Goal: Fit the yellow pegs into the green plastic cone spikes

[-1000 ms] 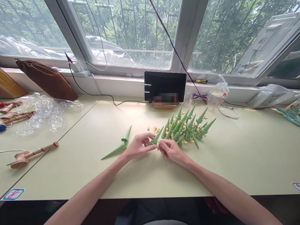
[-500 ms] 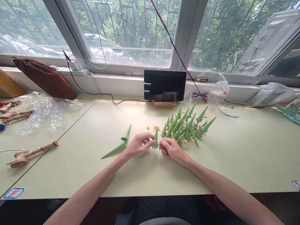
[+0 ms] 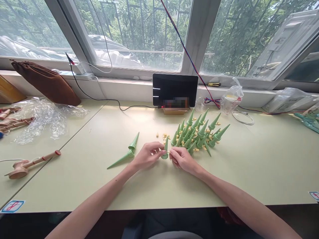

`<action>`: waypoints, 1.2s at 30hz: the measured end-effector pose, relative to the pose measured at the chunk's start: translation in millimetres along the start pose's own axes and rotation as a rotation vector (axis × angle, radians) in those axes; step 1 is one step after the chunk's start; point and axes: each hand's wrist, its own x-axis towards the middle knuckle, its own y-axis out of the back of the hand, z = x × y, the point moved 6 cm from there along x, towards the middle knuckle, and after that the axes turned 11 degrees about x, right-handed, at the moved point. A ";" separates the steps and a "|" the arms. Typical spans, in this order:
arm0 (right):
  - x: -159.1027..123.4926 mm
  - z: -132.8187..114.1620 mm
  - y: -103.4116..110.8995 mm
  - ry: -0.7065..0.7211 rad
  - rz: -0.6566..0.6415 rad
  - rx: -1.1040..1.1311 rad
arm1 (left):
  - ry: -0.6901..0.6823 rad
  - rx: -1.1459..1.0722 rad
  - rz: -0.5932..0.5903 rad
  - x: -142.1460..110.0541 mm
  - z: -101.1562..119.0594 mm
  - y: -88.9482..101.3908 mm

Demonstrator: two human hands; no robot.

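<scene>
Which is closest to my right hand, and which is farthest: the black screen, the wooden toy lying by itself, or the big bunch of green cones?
From your right hand, in the head view:
1. Green cones: the big bunch just beyond it, toward the right.
2. Black screen: at the back, near the middle.
3. Wooden toy: far over on the left.

A black-screened tablet stands at twelve o'clock, a brown pouch leans at ten, and a wooden kendama lies at nine.
</scene>
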 end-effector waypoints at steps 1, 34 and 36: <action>-0.5 -0.6 -0.1 0.004 0.000 -0.016 | 0.000 -0.002 -0.001 -0.1 0.4 -0.3; -14.7 -18.7 -13.2 0.458 -0.108 -0.729 | 0.397 -0.620 -0.318 -9.9 -24.0 -24.5; -15.2 -19.8 -13.8 0.478 -0.111 -0.744 | 0.393 -0.631 -0.318 -9.2 -22.1 -23.6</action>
